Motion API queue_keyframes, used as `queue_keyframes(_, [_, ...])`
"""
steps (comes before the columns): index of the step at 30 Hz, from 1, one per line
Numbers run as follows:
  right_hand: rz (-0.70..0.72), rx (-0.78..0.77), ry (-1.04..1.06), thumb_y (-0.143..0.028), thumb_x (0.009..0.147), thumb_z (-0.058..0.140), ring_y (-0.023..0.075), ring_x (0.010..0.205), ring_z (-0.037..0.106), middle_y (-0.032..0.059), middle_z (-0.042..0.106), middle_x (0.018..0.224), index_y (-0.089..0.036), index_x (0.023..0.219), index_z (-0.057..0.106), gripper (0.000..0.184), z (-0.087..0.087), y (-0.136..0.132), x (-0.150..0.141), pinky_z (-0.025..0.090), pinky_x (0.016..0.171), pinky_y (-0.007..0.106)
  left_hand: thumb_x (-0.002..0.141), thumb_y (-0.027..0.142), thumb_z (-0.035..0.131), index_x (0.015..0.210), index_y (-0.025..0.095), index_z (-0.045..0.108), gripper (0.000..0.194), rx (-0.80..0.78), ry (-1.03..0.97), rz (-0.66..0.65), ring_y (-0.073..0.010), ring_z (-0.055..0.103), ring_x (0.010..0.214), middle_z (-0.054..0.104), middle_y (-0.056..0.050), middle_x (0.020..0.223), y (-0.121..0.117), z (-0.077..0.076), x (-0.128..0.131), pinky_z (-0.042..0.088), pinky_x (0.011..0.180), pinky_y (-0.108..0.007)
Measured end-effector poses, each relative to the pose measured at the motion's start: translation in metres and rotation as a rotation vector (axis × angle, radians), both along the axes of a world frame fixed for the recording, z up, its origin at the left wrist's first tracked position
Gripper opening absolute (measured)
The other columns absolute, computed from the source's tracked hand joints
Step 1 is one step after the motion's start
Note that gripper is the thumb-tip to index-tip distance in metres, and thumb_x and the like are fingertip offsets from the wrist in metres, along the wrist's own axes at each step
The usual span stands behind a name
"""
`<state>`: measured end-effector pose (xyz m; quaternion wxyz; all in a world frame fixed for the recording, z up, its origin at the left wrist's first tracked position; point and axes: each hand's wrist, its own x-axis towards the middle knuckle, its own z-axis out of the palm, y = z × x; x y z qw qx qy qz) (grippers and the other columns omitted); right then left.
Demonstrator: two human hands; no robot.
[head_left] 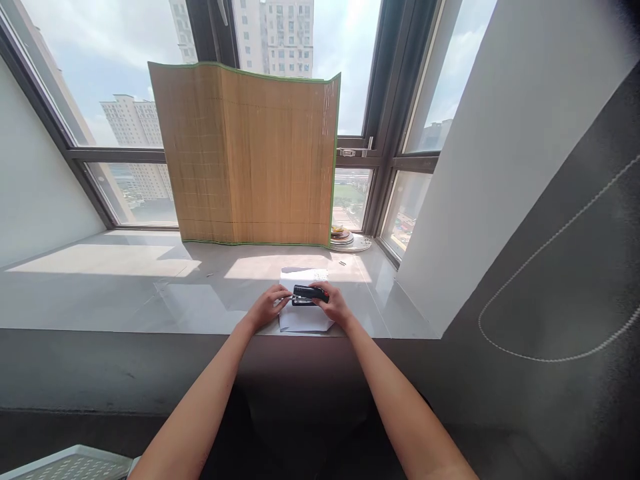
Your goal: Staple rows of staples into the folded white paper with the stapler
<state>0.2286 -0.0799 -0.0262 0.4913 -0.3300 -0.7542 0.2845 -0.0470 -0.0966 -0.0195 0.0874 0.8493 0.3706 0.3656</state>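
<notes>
A black stapler [303,293] is held level above white paper sheets [306,321] that lie at the sill's front edge. My right hand [334,303] is closed around the stapler's right end. At its left end, my left hand [270,307] is closed, with thumb and fingertips pinched together. Something thin and metallic shows between those fingertips and the stapler, too small to make out. Dark marks or writing appear near the top right of the paper.
The white windowsill [125,300] ends in a front edge near me. A bamboo mat [275,160] stands against the window. Stacked plates [345,241] sit to its right. Small bits [343,263] lie on the sill. A white cord [545,361] hangs at the right; a pale crate [75,463] is at lower left.
</notes>
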Motion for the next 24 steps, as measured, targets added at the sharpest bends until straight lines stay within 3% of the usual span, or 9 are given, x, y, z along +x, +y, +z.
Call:
queue_keyframes(6, [-0.007, -0.022, 0.035, -0.023, 0.079, 0.071, 0.0261, 0.104, 0.069, 0.0061, 0.077, 0.112, -0.024, 0.116, 0.077, 0.038, 0.001, 0.0, 0.001, 0.055, 0.094, 0.042, 0.105, 0.029, 0.057, 0.126, 0.024, 0.077, 0.03, 0.024, -0.038, 0.014, -0.0211, 0.07, 0.101, 0.075, -0.009, 0.11, -0.004, 0.002, 0.001, 0.058, 0.093, -0.038])
queue_keyframes(12, [0.016, -0.09, 0.158, -0.028, 0.078, 0.073, 0.0275, 0.106, 0.072, 0.0059, 0.079, 0.112, -0.023, 0.114, 0.078, 0.037, 0.007, -0.002, 0.002, 0.056, 0.098, 0.044, 0.103, 0.033, 0.062, 0.108, 0.024, 0.082, 0.022, 0.023, -0.194, 0.023, -0.022, 0.076, 0.102, 0.081, -0.007, 0.111, -0.008, 0.003, 0.0, 0.061, 0.095, -0.039])
queue_keyframes(18, [0.016, -0.168, 0.31, -0.031, 0.078, 0.079, 0.0307, 0.111, 0.072, 0.0085, 0.08, 0.114, -0.023, 0.11, 0.083, 0.033, 0.012, -0.006, 0.008, 0.054, 0.103, 0.049, 0.101, 0.035, 0.064, 0.102, 0.021, 0.083, 0.023, -0.041, -0.268, -0.001, -0.0246, 0.079, 0.106, 0.083, -0.008, 0.112, -0.01, 0.008, 0.0, 0.062, 0.101, -0.043])
queue_keyframes(24, [0.116, -0.237, 0.355, -0.04, 0.074, 0.088, 0.0291, 0.101, 0.072, 0.0073, 0.081, 0.106, -0.023, 0.106, 0.084, 0.036, 0.008, -0.006, 0.01, 0.057, 0.093, 0.045, 0.094, 0.04, 0.073, 0.099, 0.021, 0.081, 0.021, -0.121, -0.294, -0.018, -0.0248, 0.079, 0.098, 0.083, -0.006, 0.104, -0.01, 0.006, -0.002, 0.062, 0.096, -0.041])
